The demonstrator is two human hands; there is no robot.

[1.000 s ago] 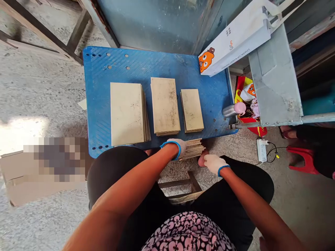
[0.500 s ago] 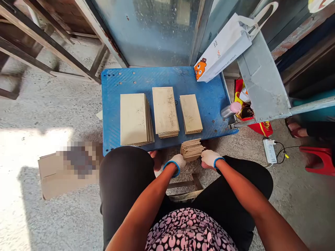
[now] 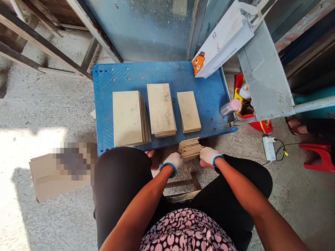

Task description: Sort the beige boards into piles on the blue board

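Note:
Both my hands wear white gloves with blue cuffs. My left hand point(image 3: 172, 164) sits at the lower left corner of a small stack of thin beige tiles point(image 3: 190, 148), and my right hand point(image 3: 209, 156) presses against its right end. The stack lies between my knees, just off the near edge of a blue perforated plastic pallet point(image 3: 209, 94). On the pallet lie a large tile stack point(image 3: 127, 118), a middle stack point(image 3: 160, 109) and a smaller stack point(image 3: 188, 112), side by side.
A white paper bag point(image 3: 222, 43) lies on the pallet's far right corner, next to a steel flask point(image 3: 229, 108). A grey metal sheet point(image 3: 264, 69) slants at the right. A power strip point(image 3: 269, 148) lies on the concrete floor, near a red stool point(image 3: 318, 158) and a person's sandalled foot point(image 3: 295, 126).
My left hand has dropped from the stack's top side to its lower left corner. My right hand has moved in to its right end. The view has shifted slightly.

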